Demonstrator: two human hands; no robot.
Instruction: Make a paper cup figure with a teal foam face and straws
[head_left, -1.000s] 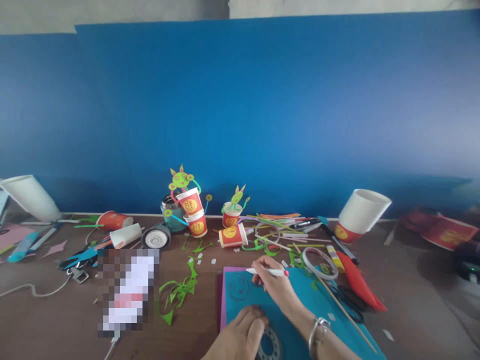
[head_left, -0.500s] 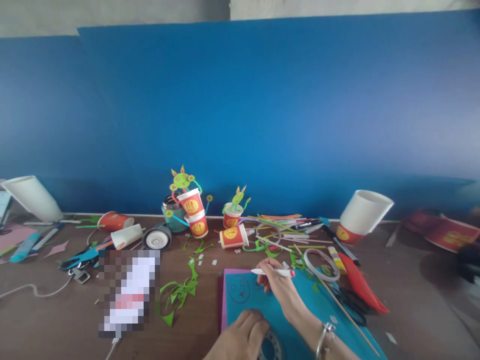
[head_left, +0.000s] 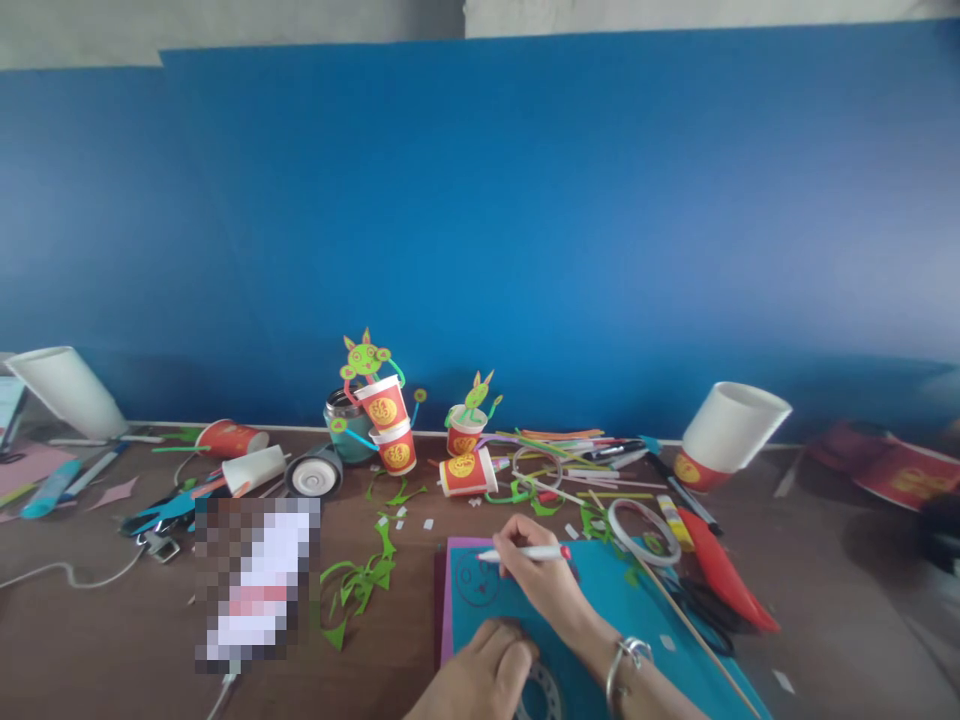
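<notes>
A blue-green sheet [head_left: 600,620] lies on top of a pink one at the table's front. My right hand [head_left: 536,580] grips a white marker [head_left: 536,553] with a red end, its tip at a round face drawing [head_left: 478,578] near the sheet's upper left corner. The drawing has eyes and a small mouth in dark lines. Lower down, my left hand [head_left: 484,670] rests on the sheet, fingers bent together beside a clear ring-shaped stencil [head_left: 541,692]; whether it grips the stencil's edge is hidden.
Stacked paper-cup figures [head_left: 394,450] stand behind, left of the sheet. Green paper scraps [head_left: 364,585] lie left. Scissors [head_left: 701,605], a wooden stick [head_left: 697,635], tape rolls [head_left: 643,530] and a red pouch [head_left: 724,570] lie right. A white cup stack [head_left: 731,430] stands back right.
My right hand has moved left with the marker, from beside the face drawing onto its upper part. The left hand stays in nearly the same place.
</notes>
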